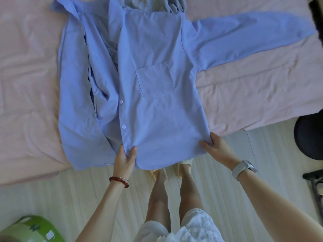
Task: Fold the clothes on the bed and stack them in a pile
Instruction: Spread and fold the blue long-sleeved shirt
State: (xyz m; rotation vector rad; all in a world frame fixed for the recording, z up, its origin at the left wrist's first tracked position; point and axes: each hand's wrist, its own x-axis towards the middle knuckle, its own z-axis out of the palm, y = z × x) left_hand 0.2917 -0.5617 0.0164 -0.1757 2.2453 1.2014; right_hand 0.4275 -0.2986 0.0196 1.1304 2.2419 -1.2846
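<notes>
A light blue button shirt (153, 88) lies front up on the pink bed (244, 95), its hem hanging over the bed's near edge. One sleeve stretches out to the right; the left front panel is open and rumpled. My left hand (125, 158) pinches the hem at the button placket. My right hand (215, 147) pinches the hem's right corner. A grey garment (148, 4) lies at the top, partly under the shirt's collar.
Pale wood floor (70, 198) runs below the bed edge. A green basket (33, 229) sits at the bottom left. A dark round chair (309, 137) and its base stand at the right edge. My legs and slippers are under the shirt hem.
</notes>
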